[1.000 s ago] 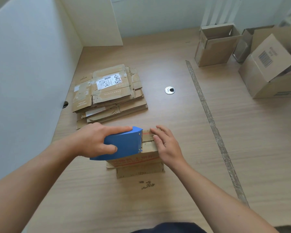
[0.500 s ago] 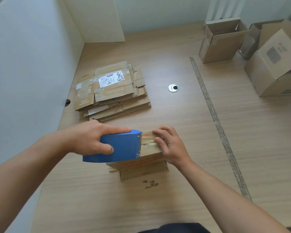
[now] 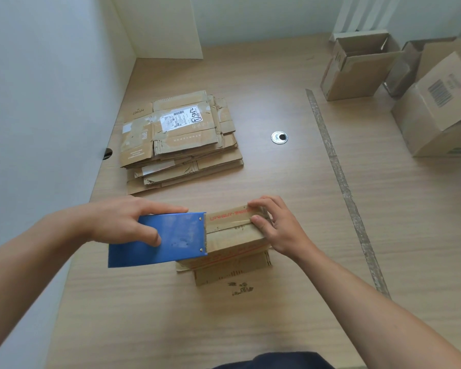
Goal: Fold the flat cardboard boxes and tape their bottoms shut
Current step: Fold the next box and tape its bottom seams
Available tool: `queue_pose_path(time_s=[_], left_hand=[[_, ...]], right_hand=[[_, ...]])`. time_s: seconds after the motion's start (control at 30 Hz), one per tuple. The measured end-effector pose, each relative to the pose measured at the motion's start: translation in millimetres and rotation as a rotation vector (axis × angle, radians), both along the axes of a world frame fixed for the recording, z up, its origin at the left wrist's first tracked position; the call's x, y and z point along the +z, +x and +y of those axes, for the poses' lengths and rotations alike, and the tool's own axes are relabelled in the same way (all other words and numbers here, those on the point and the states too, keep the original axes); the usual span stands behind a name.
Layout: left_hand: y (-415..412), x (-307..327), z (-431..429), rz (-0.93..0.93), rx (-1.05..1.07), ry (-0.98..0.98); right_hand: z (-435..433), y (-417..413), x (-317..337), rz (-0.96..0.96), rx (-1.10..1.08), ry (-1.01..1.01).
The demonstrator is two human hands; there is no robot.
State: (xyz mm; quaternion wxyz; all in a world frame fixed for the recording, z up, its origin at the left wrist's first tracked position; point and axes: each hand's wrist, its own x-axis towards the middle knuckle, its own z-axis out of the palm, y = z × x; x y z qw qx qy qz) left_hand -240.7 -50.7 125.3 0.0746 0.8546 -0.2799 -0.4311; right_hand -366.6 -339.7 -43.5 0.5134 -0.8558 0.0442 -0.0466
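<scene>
nearest, a dark patch of clothing (image 3: pixel 272 360) shows at the frame's bottom edge, on the person's side of the small box (image 3: pixel 234 237). a dark scuff (image 3: pixel 241 287) marks the table (image 3: pixel 250 328) just in front of that box. the small box stands on the table with its folded-in bottom flaps facing up.

the left hand (image 3: pixel 123 219) grips the blue tape dispenser (image 3: pixel 165 238) over the box's left half. its thumb lies on the top face and its index finger stretches along the far edge. the other fingers are hidden beneath. a strip of tape (image 3: pixel 229 215) with red print runs from the dispenser's toothed edge to the box's right end. the right hand (image 3: pixel 277 227) holds that end, fingers curled over the far corner and thumb pressing beside the seam.

the step in hand looks like taping the bottom shut, with the pull about midway. the next move likely calls for drawing the dispenser off the box's left edge and tearing the tape on the teeth. the right hand would need to anchor the stuck end meanwhile.

beyond the box to the left lies a stack of flat boxes (image 3: pixel 179 139), not yet folded. a metal grommet (image 3: pixel 279 137) sits beyond the box to the right. farther right stand the opened boxes (image 3: pixel 357 67).
</scene>
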Motion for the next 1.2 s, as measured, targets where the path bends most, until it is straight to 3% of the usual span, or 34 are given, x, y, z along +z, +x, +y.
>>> queue_pose_path(time_s=[0.43, 0.9, 1.0, 1.13, 1.2], left_hand=[[2.6, 3.6, 26.3, 0.193, 0.137, -0.069], [2.3, -15.5, 35.8, 0.221, 0.211, -0.081], [2.6, -18.0, 37.6, 0.236, 0.220, -0.096], [3.8, -19.3, 39.1, 0.256, 0.211, -0.113], [3.8, -20.8, 40.2, 0.255, 0.209, -0.112]], right_hand=[[1.9, 0.5, 1.3, 0.016, -0.001, 0.015], [3.5, 4.1, 16.3, 0.075, -0.012, -0.015], [3.4, 3.8, 22.1, 0.140, -0.018, -0.108], [17.5, 0.2, 37.8, 0.178, 0.047, -0.433], [32.4, 5.1, 43.1, 0.215, 0.037, -0.450]])
